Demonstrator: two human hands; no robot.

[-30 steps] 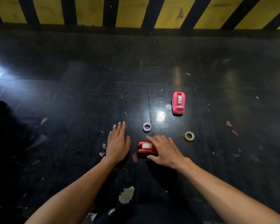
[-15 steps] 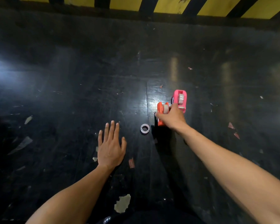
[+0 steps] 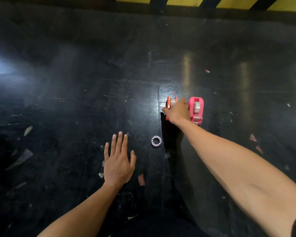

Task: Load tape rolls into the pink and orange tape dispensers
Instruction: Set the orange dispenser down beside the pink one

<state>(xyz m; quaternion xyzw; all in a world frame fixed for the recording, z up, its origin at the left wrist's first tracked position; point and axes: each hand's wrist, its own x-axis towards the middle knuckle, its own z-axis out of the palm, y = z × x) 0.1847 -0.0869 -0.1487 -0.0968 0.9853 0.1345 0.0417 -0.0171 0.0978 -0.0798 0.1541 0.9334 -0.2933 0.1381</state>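
**Orange dispenser set down beside the pink one**

Right hand (image 3: 177, 112) stretched far forward, fingers curled around the small orange plastic tape dispenser (image 3: 170, 104), holding it on or just above the dark scuffed tabletop (image 3: 75, 100); contact with the surface not clear. Pale tape roll visible in its cradle. Immediately to the right, touching or nearly touching the knuckles, the pink plastic tape dispenser (image 3: 196, 109), also carrying a greyish roll, long axis running away from the body, cutter end nearest. Both dispensers side by side, roughly parallel, well ahead of the torso and right of centre.

Left hand (image 3: 118, 164) flat, palm down, fingers spread, gripping nothing, resting near the body and well apart from both dispensers. Small white ring-shaped plastic core (image 3: 156, 141) lying between the two hands, closer to the left one, just beside the right forearm.

Judged from the loaded cradles: task nearly finished, only release of the orange dispenser remaining. Right hand alone placed for that. Risk: nudging the pink dispenser on withdrawal.
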